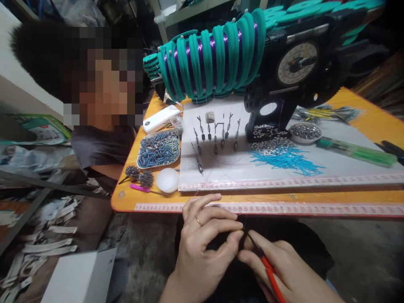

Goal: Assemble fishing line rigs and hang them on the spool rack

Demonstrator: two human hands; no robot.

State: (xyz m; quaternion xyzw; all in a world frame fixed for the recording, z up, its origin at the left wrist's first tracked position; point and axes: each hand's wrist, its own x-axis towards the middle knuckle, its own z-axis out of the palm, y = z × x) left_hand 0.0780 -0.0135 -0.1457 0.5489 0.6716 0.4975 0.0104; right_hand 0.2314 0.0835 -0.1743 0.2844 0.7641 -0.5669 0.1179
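In front of the table edge, my left hand (205,242) has its thumb and index finger pinched together, with a ring on one finger. A thin dark line seems to pass at the fingertips; its end is hidden. My right hand (277,265), close against the left fingertips, is closed around red-handled pliers (272,275), whose dark jaws are mostly covered by fingers. Beyond the hands, a white board (221,170) bears a printed measuring tape (271,184). Several small dark metal pieces with stems (215,139) are on the board.
Teal spools (206,63) of purple line overhang the board on a black machine (284,71). Blue tubes (284,160), a bowl of metal bits (305,132) and a tray of blue-grey pieces (158,148) lie around. Another person (101,145) sits at left.
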